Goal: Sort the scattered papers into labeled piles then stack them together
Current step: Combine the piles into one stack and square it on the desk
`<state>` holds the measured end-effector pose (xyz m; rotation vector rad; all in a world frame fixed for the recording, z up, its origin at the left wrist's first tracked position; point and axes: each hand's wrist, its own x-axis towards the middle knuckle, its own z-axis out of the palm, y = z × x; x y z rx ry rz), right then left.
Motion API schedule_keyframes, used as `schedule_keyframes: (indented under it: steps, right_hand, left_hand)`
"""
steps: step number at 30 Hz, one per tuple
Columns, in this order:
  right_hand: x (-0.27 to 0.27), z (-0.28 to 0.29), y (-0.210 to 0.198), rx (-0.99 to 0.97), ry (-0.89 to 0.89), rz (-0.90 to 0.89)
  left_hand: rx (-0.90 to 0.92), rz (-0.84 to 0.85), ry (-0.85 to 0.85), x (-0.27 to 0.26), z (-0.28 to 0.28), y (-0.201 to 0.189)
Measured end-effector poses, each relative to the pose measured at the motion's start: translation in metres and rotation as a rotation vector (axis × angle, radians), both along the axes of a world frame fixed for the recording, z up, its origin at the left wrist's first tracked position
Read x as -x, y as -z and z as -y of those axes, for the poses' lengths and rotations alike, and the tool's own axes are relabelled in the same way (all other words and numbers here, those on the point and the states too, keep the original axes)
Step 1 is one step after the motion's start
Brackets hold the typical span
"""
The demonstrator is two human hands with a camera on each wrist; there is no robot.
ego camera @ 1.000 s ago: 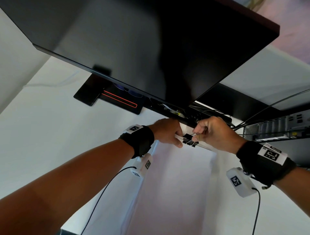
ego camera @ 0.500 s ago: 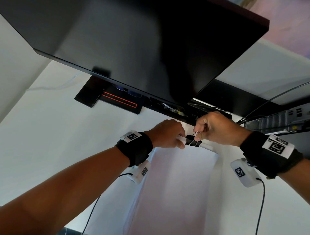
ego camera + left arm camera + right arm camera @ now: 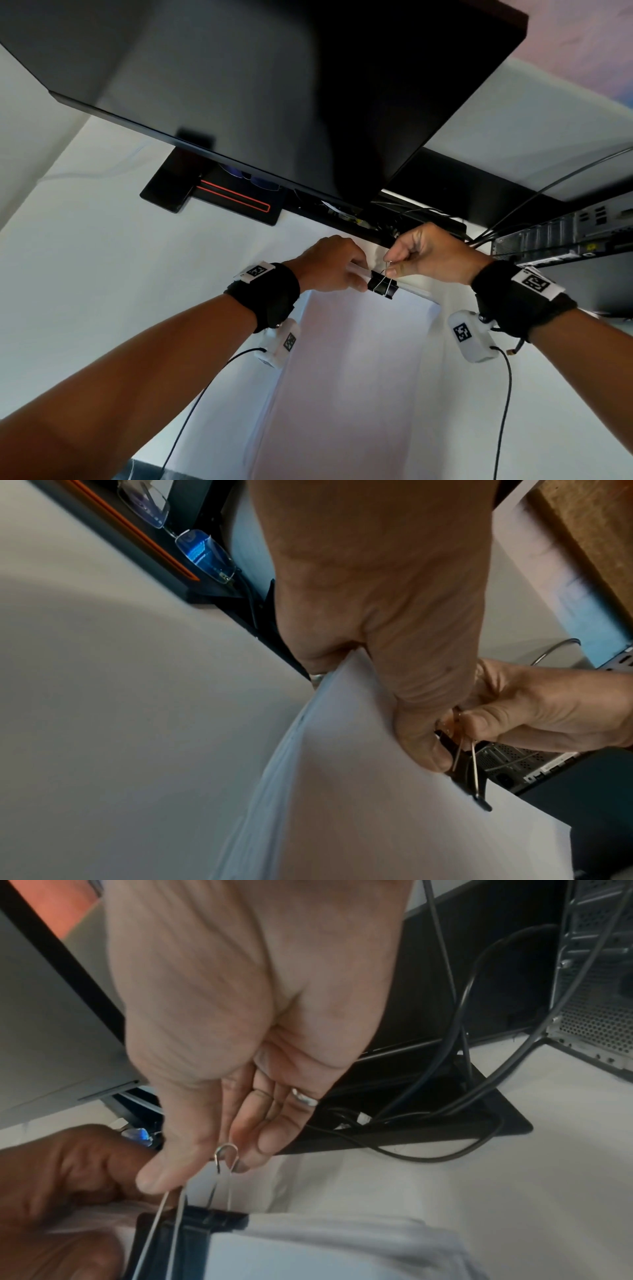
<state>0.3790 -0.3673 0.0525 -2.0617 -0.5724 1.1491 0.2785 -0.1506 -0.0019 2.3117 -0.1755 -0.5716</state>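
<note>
A thick stack of white papers [image 3: 359, 370] is lifted at its far edge off the white desk [image 3: 102, 291]. My left hand [image 3: 337, 265] grips that top edge, thumb on the upper sheet [image 3: 377, 818] and fingers beneath. A black binder clip [image 3: 383, 285] sits clamped on the edge just right of the left thumb. My right hand [image 3: 411, 255] pinches the clip's silver wire handles [image 3: 226, 1153] between thumb and forefinger, seen closely in the right wrist view above the clip [image 3: 192, 1229]. The clip [image 3: 466, 772] also shows past the left thumb in the left wrist view.
A large dark monitor [image 3: 274, 85] hangs over the hands, its base [image 3: 212, 198] with a red outline behind them. Eyeglasses [image 3: 192, 539] lie on that base. Black cables [image 3: 455, 1069] and a computer case [image 3: 565, 233] crowd the back right.
Both hands and the paper's far edge have drifted slightly back toward the monitor. The right hand has swung the clip's wire handles upward while the left keeps hold of the stack.
</note>
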Motion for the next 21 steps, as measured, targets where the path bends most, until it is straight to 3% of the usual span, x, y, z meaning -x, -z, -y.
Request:
schedule_keyframes:
  steps: [9,14,17,21]
  right_hand:
    - [0.005,0.027,0.028,0.172,-0.035,-0.182]
    - [0.020,0.042,0.037,0.154,-0.037,-0.085]
    - [0.027,0.049,0.048,0.078,0.131,-0.030]
    - [0.050,0.064,0.055,-0.104,0.687,0.034]
  left_hand:
    - [0.056,-0.121,0.004,-0.007,-0.008,-0.001]
    - [0.055,-0.149,-0.033,-0.014,-0.007,0.003]
    - [0.023,-0.118,-0.084,-0.019,-0.005,0.007]
    - [0.078,-0.020,-0.362,-0.013,-0.010,0.010]
